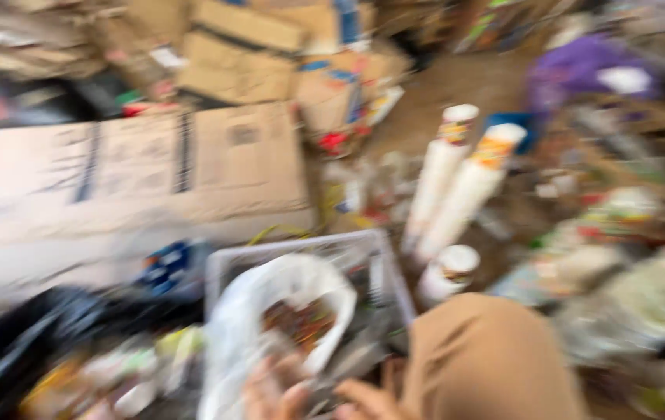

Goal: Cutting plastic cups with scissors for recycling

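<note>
Head view, heavily blurred: the left hand (pixel 274 393) grips the lower edge of a white plastic bag (pixel 270 311), fingers curled. The bag rises directly above it, mouth open, over a white basket (pixel 383 264). The right hand (pixel 367 400) lies just beside; its grip cannot be told.

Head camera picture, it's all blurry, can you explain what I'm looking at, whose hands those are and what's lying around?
This is one picture from a camera worn on a person's head, looking down at their own hands. It is blurred.

At the bottom, the left hand and right hand are at the mouth of a white plastic bag with something brownish inside. How firmly they grip it cannot be told. The bag sits in a pale wire basket. The tan shape at lower right is probably the person's knee.

Around them: flattened cardboard boxes at the back and stacks of white paper cups to the right, amid clutter.
</note>
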